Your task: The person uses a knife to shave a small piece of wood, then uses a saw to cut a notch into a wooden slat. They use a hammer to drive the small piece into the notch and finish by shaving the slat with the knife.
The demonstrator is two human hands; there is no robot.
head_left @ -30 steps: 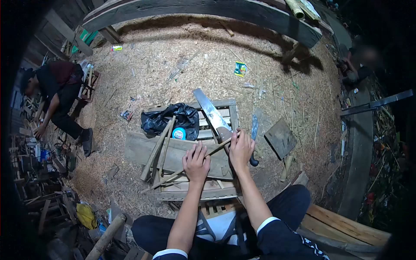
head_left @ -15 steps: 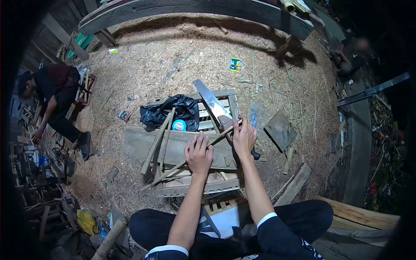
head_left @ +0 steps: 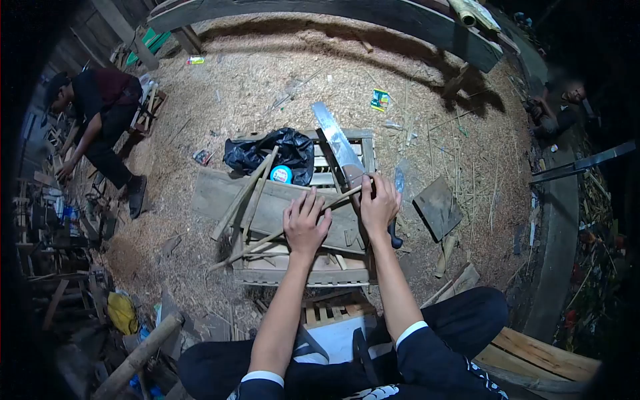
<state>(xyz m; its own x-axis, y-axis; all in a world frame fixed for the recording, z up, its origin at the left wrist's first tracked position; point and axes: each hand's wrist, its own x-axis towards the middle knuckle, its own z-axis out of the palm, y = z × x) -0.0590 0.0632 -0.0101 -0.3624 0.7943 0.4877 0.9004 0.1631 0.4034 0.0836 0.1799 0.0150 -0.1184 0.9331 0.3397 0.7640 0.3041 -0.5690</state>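
A thin wooden stick (head_left: 270, 238) lies slantwise across a plank (head_left: 213, 195) on a slatted wooden stand. My left hand (head_left: 306, 221) rests over the stick's middle, fingers bent down on it. At the stick's upper right end, my right hand (head_left: 379, 205) grips it with fingers closed. A handsaw (head_left: 338, 141) leans across the stand, its blade pointing away and its dark handle beside my right wrist. Further sticks (head_left: 245, 193) lie left of my left hand. Behind the plank sit a black plastic bag (head_left: 292, 150) and a round blue-and-white container (head_left: 281, 175).
At the left a person (head_left: 100, 127) bends over wood pieces; another person (head_left: 559, 110) is at the far right. A long beam (head_left: 320, 8) spans the back. A square board (head_left: 437, 208) lies right of the stand on ground covered in shavings.
The view has shifted, so the stand and ground sit slightly differently in the frame. Both hands remain on the stick in nearly the same pose.
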